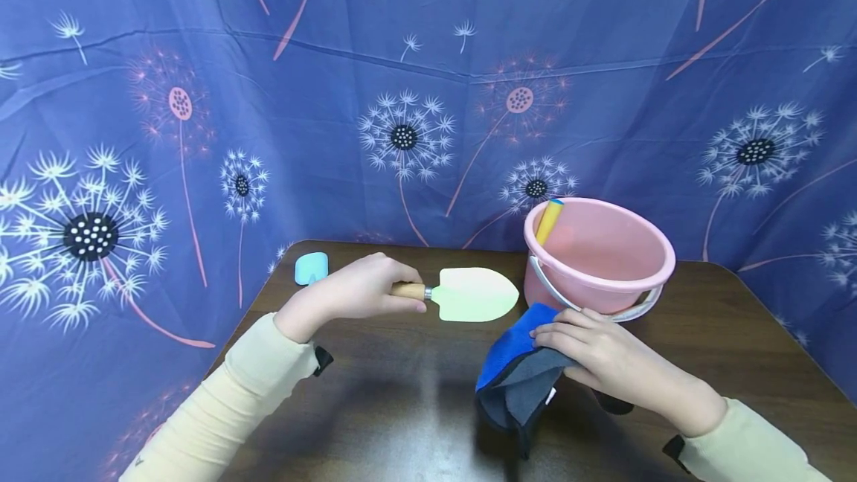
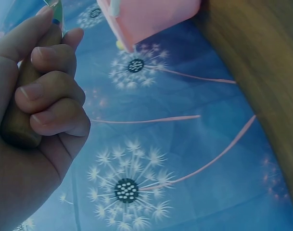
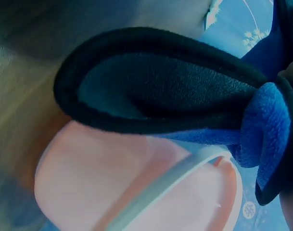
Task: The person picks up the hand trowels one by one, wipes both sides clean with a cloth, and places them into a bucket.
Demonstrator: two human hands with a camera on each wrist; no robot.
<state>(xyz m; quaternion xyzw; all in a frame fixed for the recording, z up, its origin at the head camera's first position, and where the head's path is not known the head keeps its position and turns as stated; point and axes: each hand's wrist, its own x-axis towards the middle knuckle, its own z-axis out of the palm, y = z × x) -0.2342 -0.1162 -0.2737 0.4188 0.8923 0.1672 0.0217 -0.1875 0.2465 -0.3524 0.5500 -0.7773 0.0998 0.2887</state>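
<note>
My left hand (image 1: 367, 287) grips a small garden trowel by its wooden handle (image 2: 28, 103), fingers wrapped round it. The trowel's pale green blade (image 1: 477, 294) points right, toward the pink bucket (image 1: 599, 283). With my right hand (image 1: 605, 352) I hold a cleaning cloth (image 1: 518, 363), blue on one face and dark grey on the other, with a black edge. It hangs in folds in front of the bucket. In the right wrist view the cloth's grey side (image 3: 170, 86) curls open close to the camera and covers part of the bucket.
A yellow handle with a blue end (image 1: 549, 222) sticks up inside the bucket's left rim. The bucket's white handle (image 1: 556, 288) hangs down its front. A light blue object (image 1: 311, 268) sits at the table's back left, and a dark object (image 1: 612, 402) lies below my right wrist.
</note>
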